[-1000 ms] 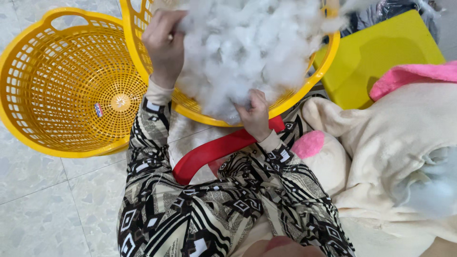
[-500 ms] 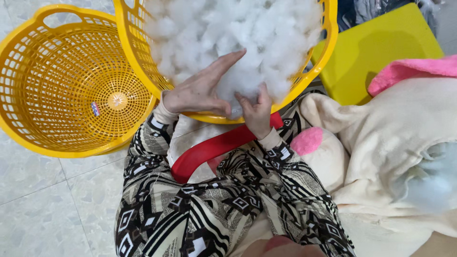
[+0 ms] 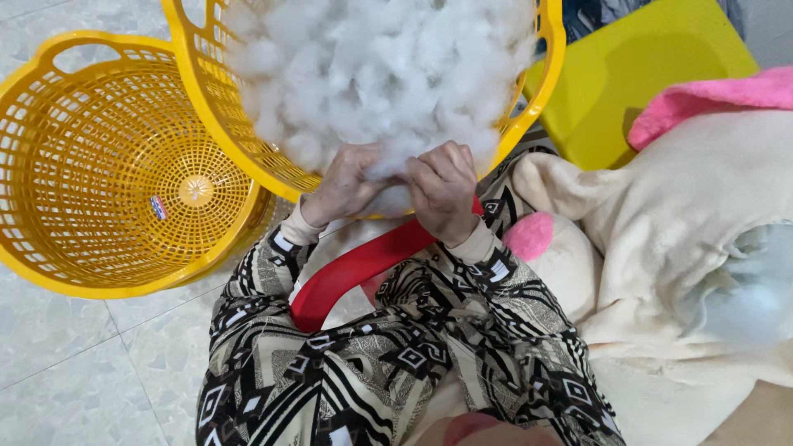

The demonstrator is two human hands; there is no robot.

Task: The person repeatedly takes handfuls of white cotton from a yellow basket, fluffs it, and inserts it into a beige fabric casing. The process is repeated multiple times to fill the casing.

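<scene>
Hands meet at the near rim of the tilted yellow basket (image 3: 202, 99) heaped with white stuffing (image 3: 380, 66): the left hand (image 3: 347, 186) and right hand (image 3: 442, 190) are both closed on one tuft of that stuffing at the pile's six o'clock edge. An empty yellow basket (image 3: 99, 165) lies at nine o'clock, touching the full one. A cream plush toy (image 3: 677, 239) lies at three o'clock, and a red plastic piece (image 3: 355, 268) shows just below the wrists.

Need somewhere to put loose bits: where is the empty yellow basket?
In the head view, the empty yellow basket sits left, on the tiled floor, touching the stuffing-filled basket.
</scene>
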